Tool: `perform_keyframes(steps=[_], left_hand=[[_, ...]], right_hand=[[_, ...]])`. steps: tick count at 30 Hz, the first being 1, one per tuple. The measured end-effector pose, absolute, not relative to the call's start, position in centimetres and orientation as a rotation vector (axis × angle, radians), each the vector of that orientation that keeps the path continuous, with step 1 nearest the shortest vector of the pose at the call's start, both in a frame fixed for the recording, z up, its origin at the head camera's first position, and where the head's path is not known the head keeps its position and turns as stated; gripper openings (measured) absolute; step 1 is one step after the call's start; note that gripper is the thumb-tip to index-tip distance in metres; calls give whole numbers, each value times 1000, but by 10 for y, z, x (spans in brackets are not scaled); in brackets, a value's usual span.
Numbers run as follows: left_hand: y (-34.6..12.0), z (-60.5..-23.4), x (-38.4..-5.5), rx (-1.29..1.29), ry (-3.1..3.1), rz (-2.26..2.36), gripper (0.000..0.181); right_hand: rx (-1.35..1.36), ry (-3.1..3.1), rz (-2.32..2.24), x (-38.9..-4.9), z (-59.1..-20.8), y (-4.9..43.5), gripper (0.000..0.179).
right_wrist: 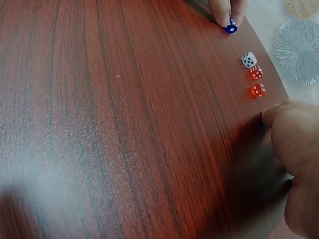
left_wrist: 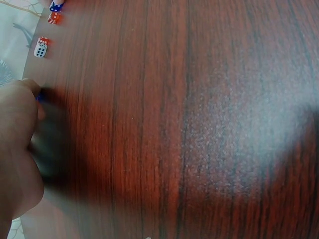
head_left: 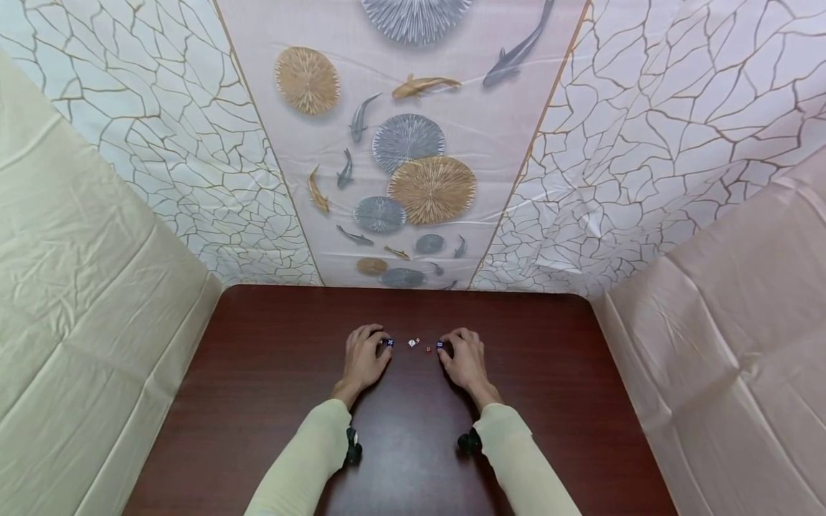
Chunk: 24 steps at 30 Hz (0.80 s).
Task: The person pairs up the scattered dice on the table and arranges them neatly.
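My left hand [head_left: 364, 358] pinches a blue die [head_left: 390, 342] between thumb and fingertips. Across from it, my right hand [head_left: 466, 360] pinches another blue die [head_left: 440, 345] in the same way, and the two hands face each other. On the tabletop between them lie a white die [right_wrist: 248, 60] and two red dice. One red die [right_wrist: 255, 73] sits right against the white one; the other red die [right_wrist: 258, 90] lies closer to my right hand. In the left wrist view, my left hand largely hides its own blue die [left_wrist: 40, 97].
The dark red-brown wooden table [head_left: 413, 416] ends at a patterned cloth wall [head_left: 413, 172] a short way beyond the dice. Pale fabric hangs [head_left: 84, 287] flank both sides. A dark wrist camera [head_left: 353, 446] is strapped at the left sleeve, and a second camera [head_left: 469, 443] at the right.
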<state>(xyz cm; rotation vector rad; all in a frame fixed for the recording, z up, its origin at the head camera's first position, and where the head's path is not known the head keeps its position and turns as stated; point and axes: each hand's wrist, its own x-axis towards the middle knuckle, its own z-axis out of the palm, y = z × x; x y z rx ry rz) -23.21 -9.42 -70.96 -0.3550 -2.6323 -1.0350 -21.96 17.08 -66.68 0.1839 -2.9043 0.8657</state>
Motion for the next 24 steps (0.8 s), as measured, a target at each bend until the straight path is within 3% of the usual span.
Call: perform_keyframes(steps=[24], left_hand=[[-93, -698, -228, -320, -2705, -1030, 18]], right_hand=[[186, -2829, 902, -211, -671, 170, 20]])
